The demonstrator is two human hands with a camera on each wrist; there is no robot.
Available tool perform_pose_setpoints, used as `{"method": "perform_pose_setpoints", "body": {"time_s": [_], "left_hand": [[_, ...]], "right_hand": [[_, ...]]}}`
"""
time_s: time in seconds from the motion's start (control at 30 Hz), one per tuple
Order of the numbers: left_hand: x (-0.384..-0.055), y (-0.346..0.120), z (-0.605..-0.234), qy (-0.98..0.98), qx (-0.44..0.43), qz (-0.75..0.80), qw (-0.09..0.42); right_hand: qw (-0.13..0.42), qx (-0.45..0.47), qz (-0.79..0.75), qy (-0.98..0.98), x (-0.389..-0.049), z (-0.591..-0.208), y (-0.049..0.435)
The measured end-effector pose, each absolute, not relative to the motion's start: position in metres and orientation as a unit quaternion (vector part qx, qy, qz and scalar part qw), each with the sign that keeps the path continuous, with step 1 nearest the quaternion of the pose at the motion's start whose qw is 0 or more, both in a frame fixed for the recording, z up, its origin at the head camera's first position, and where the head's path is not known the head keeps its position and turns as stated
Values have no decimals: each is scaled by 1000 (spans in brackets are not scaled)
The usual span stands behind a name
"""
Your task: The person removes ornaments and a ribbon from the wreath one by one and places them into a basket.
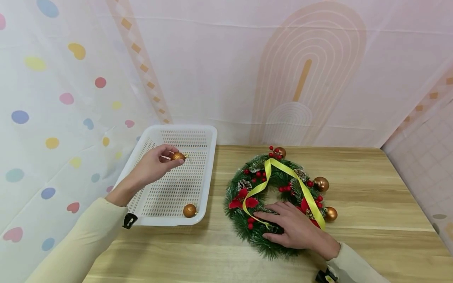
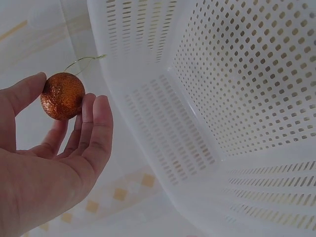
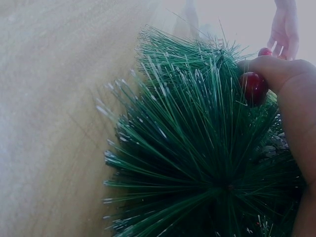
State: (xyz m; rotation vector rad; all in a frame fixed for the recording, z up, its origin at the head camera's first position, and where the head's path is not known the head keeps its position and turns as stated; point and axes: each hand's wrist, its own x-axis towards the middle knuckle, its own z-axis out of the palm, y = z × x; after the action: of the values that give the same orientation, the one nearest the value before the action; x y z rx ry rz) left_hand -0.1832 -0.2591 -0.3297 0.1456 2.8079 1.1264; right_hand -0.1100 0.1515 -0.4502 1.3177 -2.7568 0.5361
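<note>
A glittery copper-orange bauble (image 1: pixel 178 157) with a gold cap and a thin hanging loop is pinched between the thumb and fingers of my left hand (image 1: pixel 155 162), above the white plastic basket (image 1: pixel 213 165). The left wrist view shows that bauble (image 2: pixel 62 96) close up, its loop sticking out towards the basket. My right hand (image 1: pixel 295 228) rests on the lower part of a green wreath (image 1: pixel 237 226), fingers spread over the needles. In the right wrist view, the thumb (image 3: pixel 276 74) lies beside a red berry (image 3: pixel 254 88). A yellow ribbon (image 1: pixel 283 166) lies looped across the wreath.
Another orange bauble (image 1: pixel 190 210) sits in the basket's near right corner. Shiny copper baubles (image 1: pixel 321 184), red berries, pinecones (image 1: pixel 244 184) and red flowers (image 1: pixel 243 199) adorn the wreath. Behind the wooden table (image 1: pixel 375 188) hangs a patterned cloth (image 1: pixel 226 70).
</note>
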Motion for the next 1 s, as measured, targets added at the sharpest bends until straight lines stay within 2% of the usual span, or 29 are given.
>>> {"method": "perform_pose_setpoints", "body": {"time_s": [0.53, 1.0], "left_hand": [[-187, -264, -335, 927, 47, 368, 62], [-189, -244, -340, 921, 80, 376, 64]], "right_hand": [[16, 417, 172, -893, -110, -449, 150], [30, 445, 175, -878, -111, -450, 154]]}}
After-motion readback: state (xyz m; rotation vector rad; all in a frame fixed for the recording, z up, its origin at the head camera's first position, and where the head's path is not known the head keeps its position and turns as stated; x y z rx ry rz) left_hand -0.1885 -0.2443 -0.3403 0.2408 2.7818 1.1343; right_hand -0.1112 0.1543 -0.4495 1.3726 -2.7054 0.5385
